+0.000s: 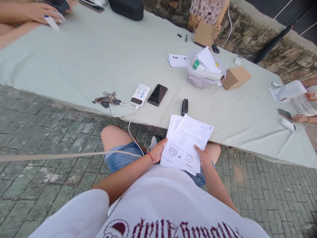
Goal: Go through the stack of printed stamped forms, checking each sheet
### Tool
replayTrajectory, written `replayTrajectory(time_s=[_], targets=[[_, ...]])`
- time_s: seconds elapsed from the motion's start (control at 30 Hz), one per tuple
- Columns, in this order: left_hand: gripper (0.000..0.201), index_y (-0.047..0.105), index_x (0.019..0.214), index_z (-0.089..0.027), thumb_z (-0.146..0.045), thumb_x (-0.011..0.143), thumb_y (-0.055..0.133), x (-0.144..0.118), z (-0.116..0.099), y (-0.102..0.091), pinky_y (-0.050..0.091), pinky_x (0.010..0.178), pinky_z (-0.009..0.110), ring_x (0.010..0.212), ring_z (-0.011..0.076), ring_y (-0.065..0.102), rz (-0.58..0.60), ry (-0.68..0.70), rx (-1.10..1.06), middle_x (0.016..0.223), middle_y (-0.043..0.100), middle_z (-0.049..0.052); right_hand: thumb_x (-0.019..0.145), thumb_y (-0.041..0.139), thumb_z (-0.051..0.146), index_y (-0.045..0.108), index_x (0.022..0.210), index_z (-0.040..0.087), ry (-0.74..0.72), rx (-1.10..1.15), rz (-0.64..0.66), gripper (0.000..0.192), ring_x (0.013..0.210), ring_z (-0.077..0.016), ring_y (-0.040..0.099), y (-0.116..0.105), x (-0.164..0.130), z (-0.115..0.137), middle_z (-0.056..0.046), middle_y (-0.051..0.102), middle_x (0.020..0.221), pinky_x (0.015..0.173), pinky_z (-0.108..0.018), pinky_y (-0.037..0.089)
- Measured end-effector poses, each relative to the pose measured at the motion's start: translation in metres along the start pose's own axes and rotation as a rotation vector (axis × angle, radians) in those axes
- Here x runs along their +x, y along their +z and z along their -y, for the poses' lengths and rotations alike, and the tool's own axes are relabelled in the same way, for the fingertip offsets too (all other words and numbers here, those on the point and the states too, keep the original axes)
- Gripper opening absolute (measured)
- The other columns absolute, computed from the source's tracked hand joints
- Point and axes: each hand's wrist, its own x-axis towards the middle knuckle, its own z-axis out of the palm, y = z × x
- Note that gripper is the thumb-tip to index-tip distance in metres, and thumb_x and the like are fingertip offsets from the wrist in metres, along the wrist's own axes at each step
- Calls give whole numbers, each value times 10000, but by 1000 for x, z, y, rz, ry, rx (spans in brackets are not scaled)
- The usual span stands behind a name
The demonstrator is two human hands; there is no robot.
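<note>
- Where the pale table cover (86,56) meets the paving, spread wide beneath scattered things.
- Held over the lap: stack of printed sheets (186,142), stamped at the lower edge.
- Left hand (158,150) clamped on the stack's left edge (fingers hidden underneath).
- Right hand (204,156) gripping the right edge, thumb on top.
- Just beyond: power bank (140,95), phone (157,94), keys (109,99).

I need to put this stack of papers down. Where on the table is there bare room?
The cloth is bare left of and beyond the keys. Crowded: power bank, phone, stapler, and around the plastic tub and boxes.
</note>
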Motion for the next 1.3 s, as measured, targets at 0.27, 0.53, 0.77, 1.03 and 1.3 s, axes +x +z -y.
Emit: replayTrajectory(time_s=[0.27,0.53,0.77,1.03,1.3], targets=[[593,748,886,-127,-561,542,961,-8,28,-25,559,868,446,869,300,729,-49,-62,73,909,799,128,677,900,464,732,1153,251,-73,-75,-37,548,1213,-393,704,-25,10,0,-112,768,1236,1062,-656,567],[629,756,983,-119,-465,519,1002,-2,22,-18,578,867,444,879,287,743,-87,-84,34,1004,802,145,618,905,446,752,1081,244,-129,-34,-157,528,1136,-384,741,-55,10,4,-91,804,1132,1021,-584,616],[609,749,1134,-153,-535,686,904,-7,21,-14,546,1004,510,1109,361,723,51,-125,-136,1161,781,181,611,927,475,776,1052,228,-67,-34,-63,527,1091,-401,755,-48,7,5,-97,807,1119,1024,-595,616],[609,753,1080,-131,-539,662,921,-2,24,-23,504,1076,542,1173,413,696,-20,-135,-98,1113,796,170,633,945,492,754,1183,250,-113,-86,-23,630,1131,-388,738,-39,12,2,-71,787,1204,1024,-603,598],[593,745,1089,-125,-485,655,928,2,28,-27,531,1035,518,1186,426,682,-45,-129,-60,1092,802,156,614,967,472,761,1163,247,-103,-39,19,628,1123,-384,742,-52,13,4,-70,793,1188,1025,-584,603]])
